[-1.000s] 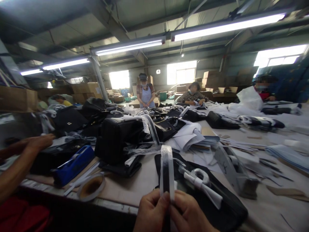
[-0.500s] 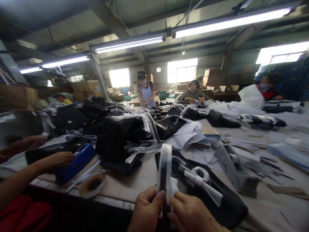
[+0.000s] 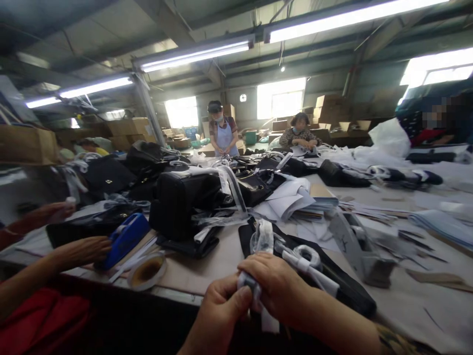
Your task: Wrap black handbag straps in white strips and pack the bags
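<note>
Just beyond the table's front edge, a strap in clear and white wrapping (image 3: 266, 234) loops up from my two hands. My left hand (image 3: 225, 301) pinches the wrapped strap between thumb and fingers. Over its other side, my right hand (image 3: 275, 283) is closed with the fingers curled down, touching my left hand. A loose white end hangs below them. Behind and to the right lies a flat black bag (image 3: 343, 288), with a white wrapped roll (image 3: 310, 256) on top.
A tape roll (image 3: 147, 271) and a blue tape dispenser (image 3: 127, 239) lie at left, beside a co-worker's hand (image 3: 90, 251). A grey dispenser (image 3: 362, 246) stands at right. Black bags (image 3: 185, 197) and white paper sheets (image 3: 288, 197) lie beyond.
My right hand has moved up and over the strap, from a pinch to a wrapping hold. The strap's loop is lower and bent. The view has tilted slightly.
</note>
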`<state>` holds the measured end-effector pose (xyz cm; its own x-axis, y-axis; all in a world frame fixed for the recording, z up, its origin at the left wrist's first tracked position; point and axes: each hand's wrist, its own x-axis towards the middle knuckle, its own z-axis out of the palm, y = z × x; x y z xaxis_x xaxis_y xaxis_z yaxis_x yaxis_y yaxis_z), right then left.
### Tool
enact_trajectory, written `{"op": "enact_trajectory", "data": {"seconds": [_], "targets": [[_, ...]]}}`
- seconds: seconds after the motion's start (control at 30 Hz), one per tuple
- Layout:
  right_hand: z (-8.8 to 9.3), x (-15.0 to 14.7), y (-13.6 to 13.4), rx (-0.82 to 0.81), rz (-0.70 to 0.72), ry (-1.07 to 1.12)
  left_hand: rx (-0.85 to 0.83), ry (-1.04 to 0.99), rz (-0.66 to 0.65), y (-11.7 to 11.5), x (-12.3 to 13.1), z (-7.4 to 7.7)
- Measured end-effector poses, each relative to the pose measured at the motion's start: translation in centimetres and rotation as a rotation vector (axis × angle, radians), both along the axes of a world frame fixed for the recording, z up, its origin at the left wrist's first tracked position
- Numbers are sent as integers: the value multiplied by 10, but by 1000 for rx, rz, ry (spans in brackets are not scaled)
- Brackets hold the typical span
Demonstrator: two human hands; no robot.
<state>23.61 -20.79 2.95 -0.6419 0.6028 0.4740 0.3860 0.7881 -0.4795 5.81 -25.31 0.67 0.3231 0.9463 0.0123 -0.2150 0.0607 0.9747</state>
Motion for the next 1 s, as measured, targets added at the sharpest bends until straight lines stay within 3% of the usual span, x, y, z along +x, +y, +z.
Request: {"op": "enact_trajectory", "data": {"seconds": [0.13,0.2,0.3,0.4,0.53,0.63,0.77,0.9,1.0], "targets": [[1,-4,1,-293,-116,18,35,-109,86,8,0,-9],[5,-3,3,-331,-164,-44,41,-159,118,12,4,-13],[5,-2,5,-199,-244,-160,52,-187,113,17,6,-18],[2,2,5,-1,-262,-262,-17,-156,0,19,0,-17],[0,5,5,315,-160,-380,-196,30,-191,18,-12,3],[1,3,8,441,-93,-436,-204,300,-199,13,-11,24],[6,0,11,452,-84,-471,-262,276,-154,4,0,32],[10,-1,9,318,-68,-462,-234,86,-96,0,9,16],[9,2,10,183,-105,-402,-154,71,-32,0,10,8]]}}
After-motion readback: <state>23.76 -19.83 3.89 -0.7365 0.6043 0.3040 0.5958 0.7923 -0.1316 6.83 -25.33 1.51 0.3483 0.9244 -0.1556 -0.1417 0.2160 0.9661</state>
